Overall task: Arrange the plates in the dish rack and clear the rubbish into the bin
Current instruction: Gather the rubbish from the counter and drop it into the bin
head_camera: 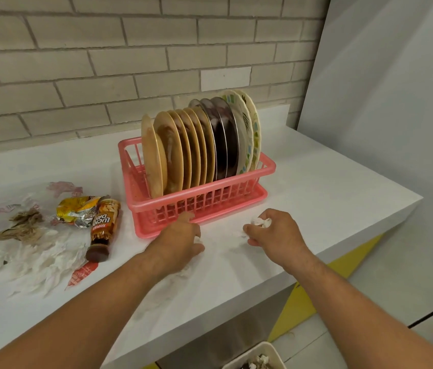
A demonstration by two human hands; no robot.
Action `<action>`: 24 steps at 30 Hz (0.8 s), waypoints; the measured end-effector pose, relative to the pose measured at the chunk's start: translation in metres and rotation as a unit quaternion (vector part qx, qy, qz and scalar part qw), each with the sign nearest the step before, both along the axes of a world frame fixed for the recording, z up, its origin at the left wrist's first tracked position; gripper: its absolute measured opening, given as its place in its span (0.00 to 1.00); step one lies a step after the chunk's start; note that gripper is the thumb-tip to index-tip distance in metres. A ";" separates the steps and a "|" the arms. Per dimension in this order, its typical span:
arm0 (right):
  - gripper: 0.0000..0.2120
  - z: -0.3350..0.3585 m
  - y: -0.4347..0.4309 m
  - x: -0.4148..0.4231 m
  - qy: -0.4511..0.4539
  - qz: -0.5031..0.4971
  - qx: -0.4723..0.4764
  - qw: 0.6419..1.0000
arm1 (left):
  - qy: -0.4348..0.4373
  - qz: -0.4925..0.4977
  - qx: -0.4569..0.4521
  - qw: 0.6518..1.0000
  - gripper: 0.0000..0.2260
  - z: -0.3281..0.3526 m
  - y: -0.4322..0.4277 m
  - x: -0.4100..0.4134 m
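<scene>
Several plates [180,153] stand upright in the pink dish rack [236,193]: tan ones at the left, dark ones in the middle, patterned white ones at the right. My right hand [276,233] grips a crumpled white tissue [263,222] just in front of the rack. My left hand [180,241] lies on the counter by the rack's front corner, fingers curled over a scrap of white tissue [198,239]. More rubbish lies to the left: a brown bottle [103,227], a yellow foil wrapper [79,210], dried leaves [21,227] and white paper [39,265].
The white counter [329,182] ends at an edge on the right and front. A white bin [258,358] with rubbish inside stands on the floor below the counter's front edge. A brick wall [130,62] runs behind the rack.
</scene>
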State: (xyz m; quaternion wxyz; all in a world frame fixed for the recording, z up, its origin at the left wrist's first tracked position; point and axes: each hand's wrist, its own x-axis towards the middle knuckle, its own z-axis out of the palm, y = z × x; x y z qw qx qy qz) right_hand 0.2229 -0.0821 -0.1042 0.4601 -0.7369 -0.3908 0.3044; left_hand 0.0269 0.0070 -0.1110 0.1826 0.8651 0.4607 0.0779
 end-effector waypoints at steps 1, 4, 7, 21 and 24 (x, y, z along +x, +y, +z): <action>0.06 -0.003 0.000 0.001 0.000 0.007 -0.005 1.000 | -0.014 0.011 -0.002 1.000 0.11 0.004 -0.003 -0.001; 0.03 -0.010 0.000 0.004 0.021 0.029 -0.007 0.999 | -0.042 0.027 0.008 0.999 0.09 0.013 -0.014 -0.002; 0.06 -0.009 -0.004 0.004 0.054 0.050 0.008 0.997 | -0.073 0.047 0.023 0.996 0.13 0.015 -0.027 -0.004; 0.32 0.002 -0.071 -0.021 -0.034 -0.022 -0.021 0.999 | -0.173 -0.014 -0.001 0.985 0.10 0.015 -0.078 -0.011; 0.25 -0.008 -0.084 -0.035 -0.050 -0.015 -0.028 0.998 | -0.171 -0.048 0.021 0.984 0.11 0.002 -0.092 -0.025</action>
